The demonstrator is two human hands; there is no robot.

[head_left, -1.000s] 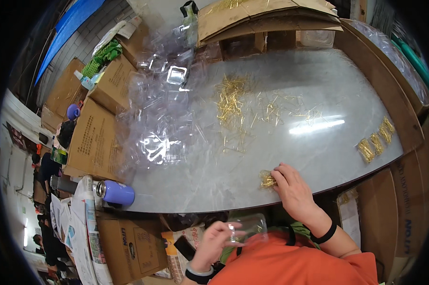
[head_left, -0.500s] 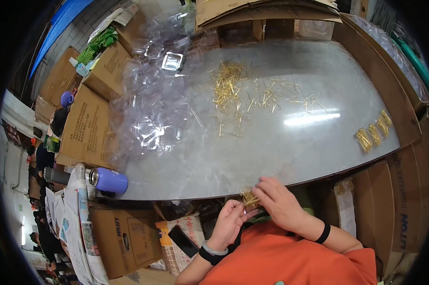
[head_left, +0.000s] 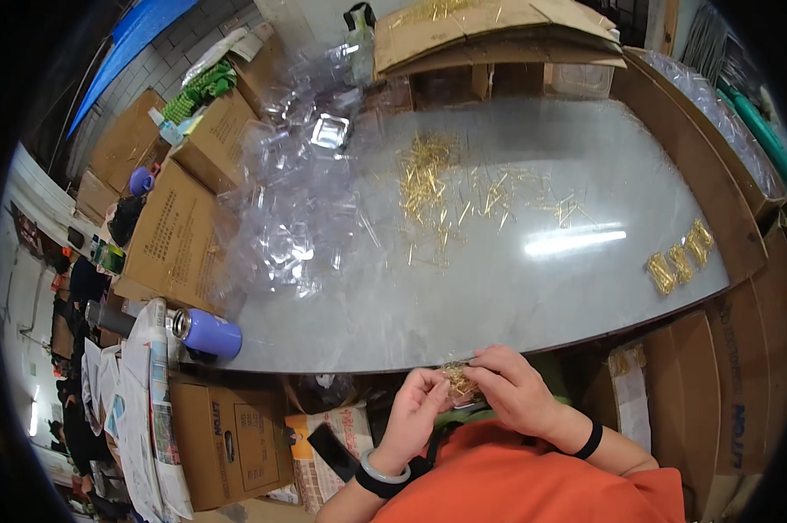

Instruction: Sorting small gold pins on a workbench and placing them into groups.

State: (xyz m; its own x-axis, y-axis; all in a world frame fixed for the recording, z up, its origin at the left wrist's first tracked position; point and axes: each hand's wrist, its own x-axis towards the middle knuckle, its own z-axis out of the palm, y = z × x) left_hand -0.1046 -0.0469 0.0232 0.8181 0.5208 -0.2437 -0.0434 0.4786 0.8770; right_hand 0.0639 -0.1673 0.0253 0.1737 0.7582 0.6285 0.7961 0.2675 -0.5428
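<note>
At the table's near edge, close to my body, I hold a small bundle of thin gold wire pieces (head_left: 459, 382) between both hands. My left hand (head_left: 416, 413) pinches it from the left with thumb and fingers. From the right, the curled fingers of my right hand (head_left: 519, 392) close over it and partly cover it. A shiny clear edge shows beneath the bundle; I cannot tell what it belongs to. Farther off on the grey table lies a loose pile of gold wire pieces (head_left: 424, 179), some with bent ends. Several finished-looking gold bundles (head_left: 679, 261) lie in a row at the right.
Clear plastic packaging (head_left: 297, 209) is heaped on the table's left side. A purple bottle (head_left: 212, 334) lies at the near left corner beside cardboard boxes (head_left: 171, 240). Cardboard walls (head_left: 698, 166) border the right side. A dark phone (head_left: 334, 451) rests below the table edge.
My right hand has come down and its fingers have closed over the gold bundle. My left hand keeps its pinch. The whole view has shifted slightly, with the table lower in it.
</note>
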